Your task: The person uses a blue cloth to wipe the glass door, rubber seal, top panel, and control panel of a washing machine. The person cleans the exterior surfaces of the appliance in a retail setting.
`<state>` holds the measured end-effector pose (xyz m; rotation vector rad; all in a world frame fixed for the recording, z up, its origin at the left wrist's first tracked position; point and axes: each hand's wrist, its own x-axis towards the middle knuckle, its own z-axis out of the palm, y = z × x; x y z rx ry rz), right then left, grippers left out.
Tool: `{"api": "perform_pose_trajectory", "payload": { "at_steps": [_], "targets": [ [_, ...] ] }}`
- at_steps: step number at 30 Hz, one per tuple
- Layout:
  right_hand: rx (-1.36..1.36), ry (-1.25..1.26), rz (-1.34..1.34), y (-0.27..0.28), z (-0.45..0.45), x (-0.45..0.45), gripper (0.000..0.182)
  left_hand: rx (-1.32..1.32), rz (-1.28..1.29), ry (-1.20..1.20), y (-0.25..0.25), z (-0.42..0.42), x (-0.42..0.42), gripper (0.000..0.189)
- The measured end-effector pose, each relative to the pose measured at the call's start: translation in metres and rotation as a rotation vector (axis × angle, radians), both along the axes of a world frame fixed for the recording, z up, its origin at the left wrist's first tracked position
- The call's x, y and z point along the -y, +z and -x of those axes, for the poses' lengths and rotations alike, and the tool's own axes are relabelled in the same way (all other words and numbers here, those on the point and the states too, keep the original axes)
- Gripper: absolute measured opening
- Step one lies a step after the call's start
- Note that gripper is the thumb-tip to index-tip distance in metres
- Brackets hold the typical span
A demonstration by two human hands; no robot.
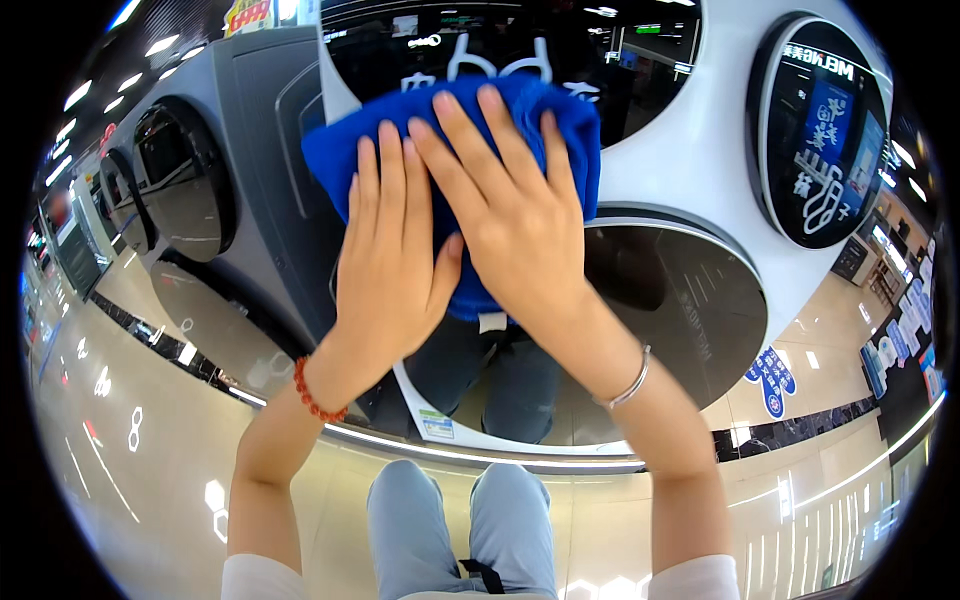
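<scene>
A blue cloth [457,150] with a small white tag lies spread against the front of a white appliance [660,172], which looks like a washing machine with several round dark glass doors. My left hand [386,262], a red bead bracelet at its wrist, rests flat on the cloth's left part. Beside it my right hand [517,202], with a silver bangle at the wrist, presses flat on the cloth's right part, fingers spread. The cloth overlaps the lower edge of the upper glass door [645,67], which bears white figures. Beneath is a larger reflective door [675,315].
A grey appliance [262,150] with round dark doors stands close at the left. Another round dark door [821,135] is at the right. A lit strip [480,461] edges the low base before my legs. A blue foot-shaped floor sticker [772,382] lies right.
</scene>
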<state>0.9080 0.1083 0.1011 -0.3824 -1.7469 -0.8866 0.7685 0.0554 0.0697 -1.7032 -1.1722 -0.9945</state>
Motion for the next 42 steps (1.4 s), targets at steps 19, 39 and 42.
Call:
{"api": "perform_pose_trajectory", "payload": {
  "at_steps": [19, 39, 42],
  "targets": [
    [-0.287, -0.406, -0.148, 0.113, -0.068, -0.012, 0.059, -0.228, -0.487, -0.142, 0.148, -0.057, -0.052, 0.054],
    [-0.456, 0.057, -0.181, 0.166, -0.076, -0.036, 0.051, -0.479, -0.697, -0.245, 0.232, -0.062, -0.067, 0.052],
    [-0.531, 0.124, 0.035, 0.126, -0.074, -0.027, 0.058, -0.5, -0.659, -0.252, 0.206, -0.061, -0.065, 0.053]
  ]
}}
